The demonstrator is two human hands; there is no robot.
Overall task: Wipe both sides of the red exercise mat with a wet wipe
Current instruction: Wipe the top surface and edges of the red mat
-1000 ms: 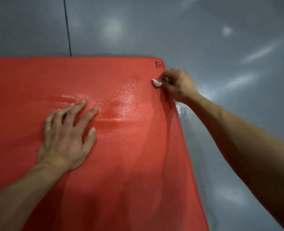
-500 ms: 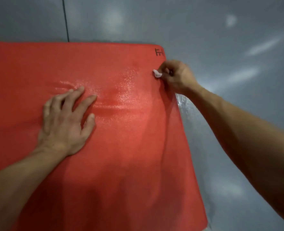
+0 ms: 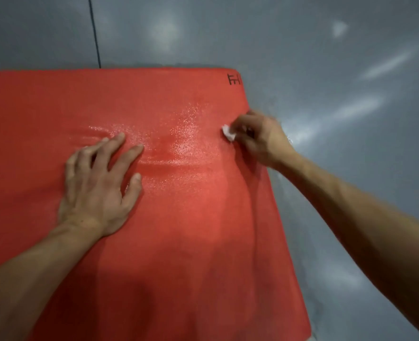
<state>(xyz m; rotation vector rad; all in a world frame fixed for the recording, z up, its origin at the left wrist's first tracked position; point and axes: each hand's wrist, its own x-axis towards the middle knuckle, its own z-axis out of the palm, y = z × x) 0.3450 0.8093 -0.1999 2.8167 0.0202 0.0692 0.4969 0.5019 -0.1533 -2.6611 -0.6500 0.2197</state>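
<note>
Red foam, finely textured, makes up the exercise mat [image 3: 183, 230], which is spread flat on a glossy grey floor [image 3: 338, 70] and fills most of the head view. A glistening wet patch [image 3: 178, 143] is seen just beyond the left fingertips and between the two hands. The wet wipe [image 3: 228, 133], crumpled small and white, is pinched in the curled fingers of the right hand [image 3: 260, 141] at the mat's right edge; only a corner of it shows past the fingertips. The left hand [image 3: 100, 183] is laid flat on the mat with its fingers straight and spread apart, so the sheet appears to be pinned against sliding.

Compared with a second ago, the right hand has been drawn down the right edge, away from the black logo [image 3: 234, 79] at the far corner, which now lies well beyond the fingertips. The left hand has kept its place. A stroke along the border is therefore judged to be under way, with the upper face only partly wiped; the nearer stretch looks dry, and the underside has not yet been reached.
</note>
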